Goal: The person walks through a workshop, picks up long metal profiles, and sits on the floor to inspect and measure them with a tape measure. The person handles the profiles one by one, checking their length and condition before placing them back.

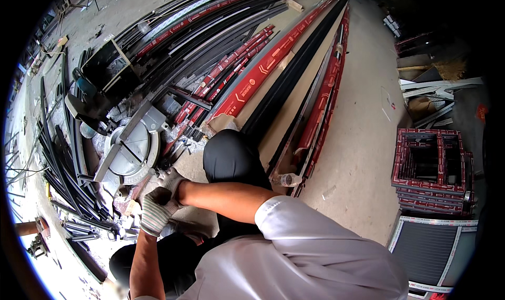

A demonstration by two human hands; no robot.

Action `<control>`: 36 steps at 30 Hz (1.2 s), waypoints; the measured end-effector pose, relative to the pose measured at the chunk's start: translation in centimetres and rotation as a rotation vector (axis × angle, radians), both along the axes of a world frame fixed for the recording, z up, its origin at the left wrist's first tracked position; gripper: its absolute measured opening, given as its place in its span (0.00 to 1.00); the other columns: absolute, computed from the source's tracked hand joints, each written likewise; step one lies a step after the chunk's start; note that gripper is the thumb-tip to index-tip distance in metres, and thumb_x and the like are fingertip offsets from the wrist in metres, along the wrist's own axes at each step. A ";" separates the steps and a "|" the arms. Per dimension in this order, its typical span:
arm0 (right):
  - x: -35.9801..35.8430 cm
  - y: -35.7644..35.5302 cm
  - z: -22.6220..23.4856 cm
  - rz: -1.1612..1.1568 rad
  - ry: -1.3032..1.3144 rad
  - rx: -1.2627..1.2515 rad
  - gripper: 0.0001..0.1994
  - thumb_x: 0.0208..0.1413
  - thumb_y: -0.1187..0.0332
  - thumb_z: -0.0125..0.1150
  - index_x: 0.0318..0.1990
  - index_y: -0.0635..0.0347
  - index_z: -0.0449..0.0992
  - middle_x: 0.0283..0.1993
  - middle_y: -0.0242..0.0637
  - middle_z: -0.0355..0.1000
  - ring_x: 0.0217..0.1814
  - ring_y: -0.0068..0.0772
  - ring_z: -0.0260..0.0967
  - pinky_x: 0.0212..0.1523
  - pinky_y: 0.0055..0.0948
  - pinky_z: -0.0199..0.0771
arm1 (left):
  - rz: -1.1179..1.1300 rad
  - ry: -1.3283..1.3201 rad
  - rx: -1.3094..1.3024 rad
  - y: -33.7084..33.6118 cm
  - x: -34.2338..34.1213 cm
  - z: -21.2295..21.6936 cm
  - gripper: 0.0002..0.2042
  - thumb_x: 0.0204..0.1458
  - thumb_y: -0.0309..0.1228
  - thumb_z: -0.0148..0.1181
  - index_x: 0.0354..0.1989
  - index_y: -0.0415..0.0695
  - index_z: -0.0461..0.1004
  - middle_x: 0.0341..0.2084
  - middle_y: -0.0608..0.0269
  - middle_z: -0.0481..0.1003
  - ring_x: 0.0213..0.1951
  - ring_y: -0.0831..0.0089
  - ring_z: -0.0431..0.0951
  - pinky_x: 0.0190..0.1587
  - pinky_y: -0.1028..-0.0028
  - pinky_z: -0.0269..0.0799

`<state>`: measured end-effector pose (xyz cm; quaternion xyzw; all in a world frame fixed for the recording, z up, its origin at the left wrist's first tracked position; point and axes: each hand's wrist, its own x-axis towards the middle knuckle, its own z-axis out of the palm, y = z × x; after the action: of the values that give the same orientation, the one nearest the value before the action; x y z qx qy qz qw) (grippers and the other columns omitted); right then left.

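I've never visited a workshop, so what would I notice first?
Probably the long red-wrapped bars, stretching away at top middle. Left of them, a round silver machine base sits just beyond the gloved left hand and right hand. Red-patterned frames are stacked far right.

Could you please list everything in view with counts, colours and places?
Saw: one, grey, left of centre
Open box: one, black, upper left
Wrapped bars: several, red, floor ahead
Dark bars: many, black, ahead, left
Bottle: one, clear, right of knees
Frames: one stack, red and grey, right
Slatted panel: one, grey, lower right
Strips: several, whitish, upper right
Scraps: many, mixed, left side
Knees: two, black, centre and lower left
Shirt: one, pale grey, bottom
Left hand: one, striped white glove, near saw
Right hand: one, pale glove, beside left hand
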<state>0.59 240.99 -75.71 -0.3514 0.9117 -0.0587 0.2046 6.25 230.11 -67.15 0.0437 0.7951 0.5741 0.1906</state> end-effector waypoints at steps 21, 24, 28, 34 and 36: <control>-4.1 -1.4 -0.4 -0.888 -0.146 -0.720 0.21 0.55 0.53 0.59 0.45 0.63 0.74 0.44 0.56 0.76 0.47 0.56 0.76 0.50 0.49 0.76 | 0.108 0.380 -0.391 1.9 0.3 2.3 0.05 0.56 0.27 0.63 0.30 0.40 0.75 0.21 0.62 0.75 0.24 0.67 0.73 0.30 0.69 0.69; -4.4 -1.8 0.0 -0.859 -0.161 -0.830 0.22 0.55 0.52 0.60 0.45 0.63 0.74 0.43 0.55 0.77 0.46 0.57 0.76 0.49 0.48 0.76 | 0.001 0.363 -0.390 1.5 0.2 1.9 0.05 0.56 0.25 0.64 0.29 0.41 0.74 0.21 0.65 0.74 0.26 0.77 0.72 0.30 0.75 0.68; -3.9 -1.7 2.3 -0.916 -0.263 -1.136 0.23 0.48 0.52 0.70 0.41 0.65 0.77 0.41 0.49 0.79 0.45 0.47 0.79 0.47 0.38 0.78 | 0.034 0.107 -0.110 0.9 0.9 1.8 0.04 0.58 0.26 0.63 0.32 0.41 0.74 0.22 0.69 0.74 0.26 0.82 0.70 0.31 0.80 0.67; -5.0 -1.0 5.2 -1.169 -0.461 -1.349 0.26 0.53 0.49 0.64 0.46 0.67 0.75 0.43 0.53 0.78 0.47 0.52 0.77 0.49 0.40 0.76 | 0.147 0.116 -0.016 2.6 1.2 1.8 0.04 0.59 0.24 0.63 0.34 0.43 0.74 0.26 0.73 0.71 0.29 0.85 0.67 0.35 0.82 0.66; -5.5 -1.5 4.8 -1.189 -0.487 -1.381 0.27 0.54 0.48 0.63 0.45 0.67 0.75 0.44 0.55 0.78 0.48 0.50 0.76 0.48 0.40 0.75 | 0.148 0.133 -0.019 2.6 0.9 1.1 0.07 0.59 0.28 0.65 0.34 0.43 0.72 0.27 0.75 0.69 0.29 0.84 0.64 0.35 0.81 0.63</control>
<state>-4.89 239.49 -70.90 0.1497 0.6373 -0.7525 0.0724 7.19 232.72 -66.02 0.0212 0.8125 0.5748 0.0949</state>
